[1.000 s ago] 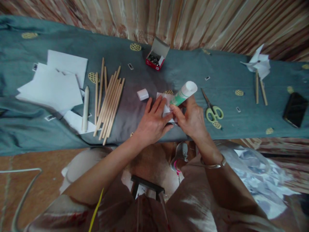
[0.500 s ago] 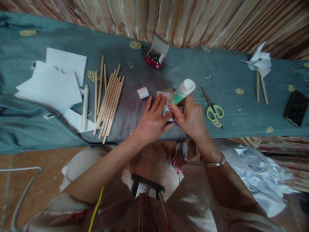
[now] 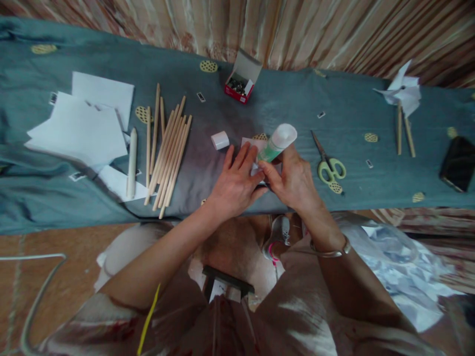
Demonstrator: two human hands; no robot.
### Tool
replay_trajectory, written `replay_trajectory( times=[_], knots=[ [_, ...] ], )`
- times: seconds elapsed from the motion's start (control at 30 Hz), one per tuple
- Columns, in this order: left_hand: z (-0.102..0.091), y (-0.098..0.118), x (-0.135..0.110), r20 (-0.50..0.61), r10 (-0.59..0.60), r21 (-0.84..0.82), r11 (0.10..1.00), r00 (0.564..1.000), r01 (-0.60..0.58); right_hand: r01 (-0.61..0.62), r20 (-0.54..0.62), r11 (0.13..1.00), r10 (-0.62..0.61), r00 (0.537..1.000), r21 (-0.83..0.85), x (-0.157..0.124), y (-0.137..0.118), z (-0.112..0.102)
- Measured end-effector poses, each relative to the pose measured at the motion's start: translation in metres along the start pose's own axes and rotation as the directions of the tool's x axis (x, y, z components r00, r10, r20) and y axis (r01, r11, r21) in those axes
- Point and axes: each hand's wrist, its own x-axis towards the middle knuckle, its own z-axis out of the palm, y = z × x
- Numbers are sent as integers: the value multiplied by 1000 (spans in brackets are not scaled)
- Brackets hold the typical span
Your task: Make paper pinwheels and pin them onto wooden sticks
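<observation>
A glue stick [image 3: 276,142] is gripped in the right hand [image 3: 286,175], its fingers closed around the tube, above the near half of the counter [image 3: 293,99]. The tube is held tilted, its long axis running from the near left up to the far right. The broad white end is pointed up, far and to the right; the other end is directed down and to the left, at a small paper [image 3: 260,144]. Whether the paper is touched by that end cannot be told, as it is hidden by the thumb.

The paper is pressed to the counter by the left hand [image 3: 234,187], laid palm down with the fingers extended and slightly apart. A white cap [image 3: 220,140] is seen lying just beyond that hand, to the left.

To the right, scissors [image 3: 325,159] are laid with the blades pointed far and slightly left, the green handles near. An open red box [image 3: 235,95] filled with small metal pieces is set at the far side. Wooden sticks [image 3: 168,153] are gathered at the left, their far ends mostly leaned right, and white sheets [image 3: 85,131] are spread farther left. A pinwheel [image 3: 404,94] is placed at the far right.
</observation>
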Motion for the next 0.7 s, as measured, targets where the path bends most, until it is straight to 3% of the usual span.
replay_trajectory(
  times=[0.37,0.7],
  knots=[
    [-2,0,1,18,-8,-21,1000,1000,9,-6,13,998,5,1000,69,-6,6,0],
    [-4,1,2,29,0,0,1000,1000,0,38,-17,997,-39,999,-67,-10,9,-1]
  ],
)
